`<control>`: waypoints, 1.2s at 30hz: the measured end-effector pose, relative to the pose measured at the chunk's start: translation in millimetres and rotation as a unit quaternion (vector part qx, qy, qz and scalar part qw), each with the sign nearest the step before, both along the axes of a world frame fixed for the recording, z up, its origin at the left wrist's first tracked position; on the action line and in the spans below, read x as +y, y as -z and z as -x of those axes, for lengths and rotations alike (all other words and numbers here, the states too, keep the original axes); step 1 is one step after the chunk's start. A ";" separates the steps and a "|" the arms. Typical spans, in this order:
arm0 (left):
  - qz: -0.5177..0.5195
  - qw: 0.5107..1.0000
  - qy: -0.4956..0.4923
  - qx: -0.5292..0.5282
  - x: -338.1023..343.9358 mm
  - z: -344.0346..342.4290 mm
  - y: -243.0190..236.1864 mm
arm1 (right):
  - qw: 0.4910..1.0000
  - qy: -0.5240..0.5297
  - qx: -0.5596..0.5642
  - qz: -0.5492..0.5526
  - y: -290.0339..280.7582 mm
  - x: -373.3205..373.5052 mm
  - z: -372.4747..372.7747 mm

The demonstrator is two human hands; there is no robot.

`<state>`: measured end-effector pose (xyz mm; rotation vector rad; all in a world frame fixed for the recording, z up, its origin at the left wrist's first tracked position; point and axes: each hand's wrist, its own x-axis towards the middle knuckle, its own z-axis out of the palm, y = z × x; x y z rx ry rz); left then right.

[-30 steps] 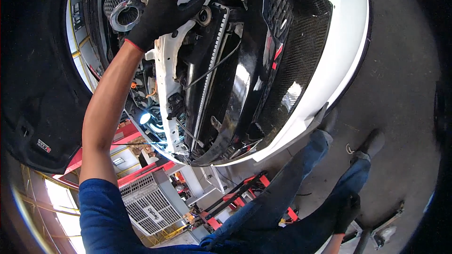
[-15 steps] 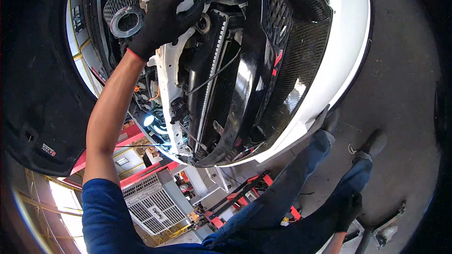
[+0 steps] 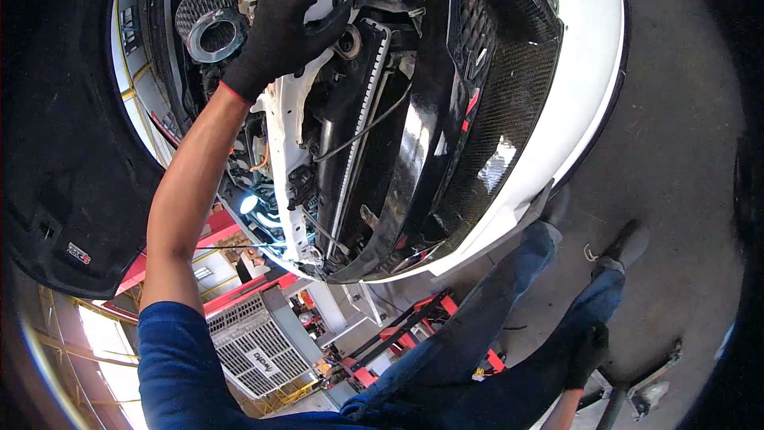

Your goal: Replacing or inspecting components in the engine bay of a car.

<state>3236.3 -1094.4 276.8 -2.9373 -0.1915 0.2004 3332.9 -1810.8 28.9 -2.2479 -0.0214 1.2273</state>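
My left hand (image 3: 294, 24), in a black glove with a red cuff, reaches into the open engine bay, fingers curled around a small dark part I cannot make out, beside a round metal fitting (image 3: 348, 43). Below it runs a white metal crossmember (image 3: 282, 143). A radiator (image 3: 358, 127) with a ribbed edge lies just right of that. A ringed mesh filter (image 3: 199, 12) sits left of the hand. My right hand (image 3: 587, 354), also gloved, hangs low against my thigh; its fingers are too dark to read.
The white front bumper (image 3: 589, 87) with black mesh curves on the right. A black panel (image 3: 68, 151) fills the left. Below are my legs and shoes (image 3: 629, 243), red-and-black metal equipment (image 3: 406, 338), a large grille (image 3: 247, 334) and metal stand legs (image 3: 652, 382) on the floor.
The engine bay and my left hand sit slightly lower in the view than a second ago. The left fingers stay curled at the same spot; my right hand remains by my thigh.
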 end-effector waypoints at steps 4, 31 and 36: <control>-0.007 0.999 0.023 -0.026 -3.6 -7.0 0.3 | 0.998 -0.062 -0.027 0.003 7.3 -8.1 -5.4; -0.018 0.997 0.038 -0.061 -2.5 -7.7 3.3 | 0.998 0.001 -0.028 -0.061 -39.6 109.2 1.5; -0.002 0.989 -0.008 -0.146 -1.9 -1.0 0.4 | 0.928 -0.025 0.008 -0.371 -121.6 318.6 -1.7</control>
